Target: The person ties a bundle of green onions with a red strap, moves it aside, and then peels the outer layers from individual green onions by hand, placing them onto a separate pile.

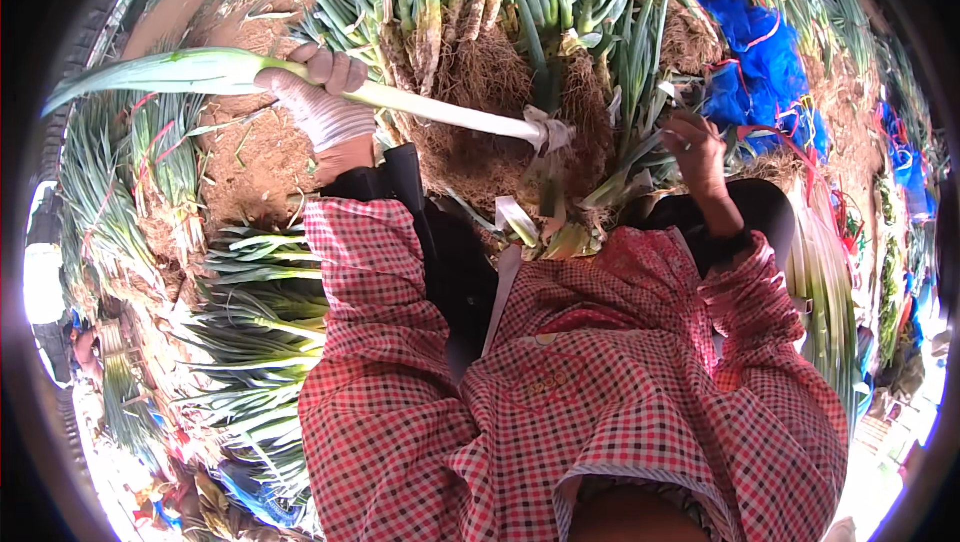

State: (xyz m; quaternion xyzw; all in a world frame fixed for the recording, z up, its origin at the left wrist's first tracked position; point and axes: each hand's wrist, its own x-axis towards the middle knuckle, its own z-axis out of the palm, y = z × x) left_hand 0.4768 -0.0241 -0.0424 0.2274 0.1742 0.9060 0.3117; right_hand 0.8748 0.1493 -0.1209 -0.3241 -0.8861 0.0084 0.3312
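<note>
- We see the red, black and white checked garment (pixel 620 392) first; it fills the lower middle and blocks our view of the ground beneath.
- Beyond it we find the heap of leeks (pixel 480 62), roots matted and brown, green leaves fanning away from us; it crowds the space behind both hands.
- At the lower left we have a row of green leeks (pixel 260 342), partly covered by the checked sleeve.
- Further left we see tied leek bundles (pixel 105 157) with red strings, and brown soil (pixel 250 157) between them and the heap.
- On the right we make out pale-stemmed leeks (pixel 820 282) lying lengthwise.
- Above those we see crumpled blue netting (pixel 760 52) with red strings, beyond the right hand.
- In front of the heap we have the held leek (pixel 440 111), slanting across: broad pale-green leaves to the left, a smooth white shaft, and ragged, papery shreds at the root end, which overlaps the roots behind.
- We see the left hand (pixel 318 92) wrapped around this leek where leaf meets shaft, a pale ribbed covering at its wrist.
- The right hand (pixel 695 147) is apart from the leek, fingers bent; we cannot tell whether it pinches anything.
- Smallest, we notice a pale scrap (pixel 513 218) below the shaft.
</note>
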